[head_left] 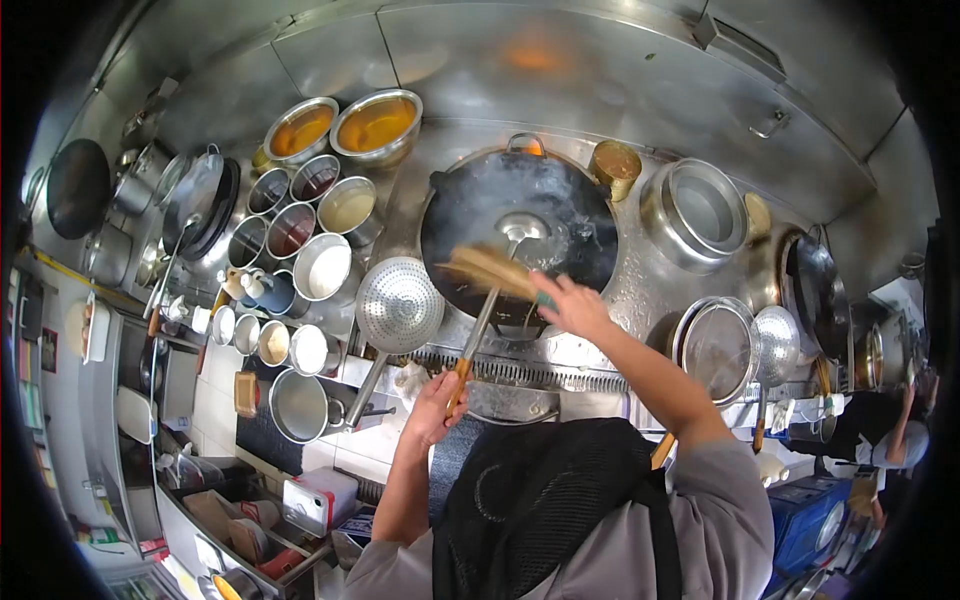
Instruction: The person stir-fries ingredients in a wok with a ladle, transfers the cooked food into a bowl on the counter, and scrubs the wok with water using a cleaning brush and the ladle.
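Observation:
My left hand (pixel 435 408) is wrapped round the wooden handle of a long steel ladle (pixel 522 228). The ladle's bowl rests inside a large black wok (pixel 585 205), where water and steam show. In my right hand (pixel 578 308) is a tan bamboo wok brush (pixel 490 270) with a green part near the grip. Motion blurs the brush, which lies over the near side of the wok and crosses the ladle's shaft. Whether its bristles touch the wok I cannot tell. Flames glow behind the wok's far rim.
Left of the wok lie a perforated strainer (pixel 400 303), several sauce pots (pixel 322 266) and two bowls of orange liquid (pixel 378 122). At right stand a rusty can (pixel 615 168), stacked steel pots (pixel 705 205) and a mesh sieve (pixel 720 350). Another person (pixel 895 440) is at far right.

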{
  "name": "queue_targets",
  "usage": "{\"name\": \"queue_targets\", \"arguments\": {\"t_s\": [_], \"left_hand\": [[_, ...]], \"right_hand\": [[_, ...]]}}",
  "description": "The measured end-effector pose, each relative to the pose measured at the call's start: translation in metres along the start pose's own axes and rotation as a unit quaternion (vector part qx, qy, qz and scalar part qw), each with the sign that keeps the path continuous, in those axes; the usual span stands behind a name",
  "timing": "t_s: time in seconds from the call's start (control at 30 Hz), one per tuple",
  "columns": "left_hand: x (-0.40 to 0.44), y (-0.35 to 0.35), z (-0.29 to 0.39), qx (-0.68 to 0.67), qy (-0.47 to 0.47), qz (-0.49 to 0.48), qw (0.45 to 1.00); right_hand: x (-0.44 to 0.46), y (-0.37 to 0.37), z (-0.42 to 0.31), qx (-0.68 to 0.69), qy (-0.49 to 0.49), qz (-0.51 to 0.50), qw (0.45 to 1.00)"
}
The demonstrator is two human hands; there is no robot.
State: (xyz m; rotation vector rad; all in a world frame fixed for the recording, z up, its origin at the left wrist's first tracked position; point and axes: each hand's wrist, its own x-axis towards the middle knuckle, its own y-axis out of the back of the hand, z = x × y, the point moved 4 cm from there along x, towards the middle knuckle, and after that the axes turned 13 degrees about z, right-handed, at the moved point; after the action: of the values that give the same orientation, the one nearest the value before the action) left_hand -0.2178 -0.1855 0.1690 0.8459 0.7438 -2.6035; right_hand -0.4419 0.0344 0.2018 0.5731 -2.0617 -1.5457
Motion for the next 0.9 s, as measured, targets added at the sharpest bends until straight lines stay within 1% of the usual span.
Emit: {"name": "queue_targets", "arguments": {"t_s": [0.07, 0.1, 0.13, 0.17, 0.2, 0.27, 0.3, 0.33, 0.37, 0.4, 0.43, 0.47, 0.5, 0.53, 0.57, 0.6, 0.63, 0.67, 0.7, 0.73, 0.77, 0.8, 0.83, 0.87, 0.9], "left_hand": [[0.002, 0.006, -0.006, 0.016, -0.022, -0.003, 1.0], [0.002, 0.007, -0.003, 0.187, -0.162, 0.066, 0.967], [-0.001, 0.005, 0.0, 0.348, -0.292, 0.133, 0.881], [-0.017, -0.007, 0.013, 0.446, -0.367, 0.201, 0.792], [-0.024, -0.01, 0.017, 0.444, -0.363, 0.204, 0.793], [-0.031, -0.016, 0.03, 0.549, -0.428, 0.243, 0.675], [-0.025, -0.007, 0.028, 0.578, -0.4, 0.244, 0.668], [-0.013, 0.01, 0.024, 0.575, -0.401, 0.246, 0.669], [0.006, 0.032, 0.015, 0.457, -0.361, 0.195, 0.789], [0.007, 0.033, 0.019, 0.324, -0.308, 0.138, 0.884], [0.008, 0.039, 0.021, 0.271, -0.168, 0.095, 0.943], [0.005, 0.033, 0.03, 0.271, -0.169, 0.094, 0.943], [0.004, 0.029, 0.038, 0.373, -0.187, 0.11, 0.902], [0.004, 0.026, 0.041, 0.47, -0.202, 0.126, 0.85], [0.011, 0.025, 0.039, 0.514, -0.234, 0.133, 0.814], [0.016, 0.024, 0.037, 0.515, -0.237, 0.131, 0.813], [0.02, 0.022, 0.038, 0.507, -0.256, 0.145, 0.81], [0.024, 0.022, 0.037, 0.498, -0.275, 0.158, 0.807], [0.026, 0.024, 0.037, 0.476, -0.325, 0.153, 0.803], [0.022, 0.023, 0.039, 0.477, -0.331, 0.146, 0.801], [0.016, 0.02, 0.043, 0.431, -0.323, 0.112, 0.835], [0.011, 0.02, 0.043, 0.384, -0.311, 0.078, 0.866], [0.017, 0.027, 0.031, 0.315, -0.318, 0.036, 0.893], [0.016, 0.033, 0.02, 0.316, -0.322, 0.032, 0.892], [0.017, 0.039, 0.009, 0.216, -0.23, -0.01, 0.949]], "right_hand": [[0.028, -0.008, 0.033, -0.002, -0.117, 0.063, 0.991], [0.04, -0.006, 0.044, -0.009, -0.15, 0.087, 0.985], [0.051, -0.006, 0.056, -0.045, -0.183, 0.068, 0.98], [0.061, -0.003, 0.069, -0.07, -0.185, 0.032, 0.98], [0.067, 0.002, 0.081, -0.082, -0.177, -0.002, 0.981], [0.067, 0.02, 0.098, -0.075, -0.167, -0.003, 0.983], [0.069, 0.036, 0.099, -0.078, -0.161, -0.002, 0.984], [0.068, 0.054, 0.102, -0.054, -0.175, 0.025, 0.983], [0.065, 0.072, 0.106, -0.03, -0.189, 0.051, 0.98], [0.064, 0.091, 0.112, -0.009, -0.155, 0.106, 0.982], [0.065, 0.109, 0.117, 0.014, -0.12, 0.162, 0.979], [0.066, 0.132, 0.116, 0.007, -0.087, 0.215, 0.973], [0.064, 0.158, 0.11, 0.0, -0.055, 0.268, 0.962], [0.061, 0.187, 0.095, -0.001, -0.055, 0.269, 0.962], [0.058, 0.22, 0.076, 0.03, -0.084, 0.297, 0.951], [0.057, 0.236, 0.064, 0.059, -0.114, 0.326, 0.936], [0.059, 0.235, 0.057, 0.057, -0.116, 0.331, 0.935], [0.06, 0.235, 0.052, 0.065, -0.105, 0.395, 0.91], [0.059, 0.232, 0.053, 0.072, -0.093, 0.457, 0.882], [0.065, 0.213, 0.062, 0.048, -0.022, 0.5, 0.864], [0.069, 0.193, 0.072, 0.04, -0.058, 0.431, 0.9], [0.073, 0.184, 0.074, -0.064, -0.053, 0.259, 0.962], [0.073, 0.174, 0.078, -0.164, -0.047, 0.074, 0.982], [0.073, 0.178, 0.087, -0.167, -0.05, 0.08, 0.981], [0.073, 0.181, 0.1, -0.202, -0.06, 0.052, 0.976]]}}
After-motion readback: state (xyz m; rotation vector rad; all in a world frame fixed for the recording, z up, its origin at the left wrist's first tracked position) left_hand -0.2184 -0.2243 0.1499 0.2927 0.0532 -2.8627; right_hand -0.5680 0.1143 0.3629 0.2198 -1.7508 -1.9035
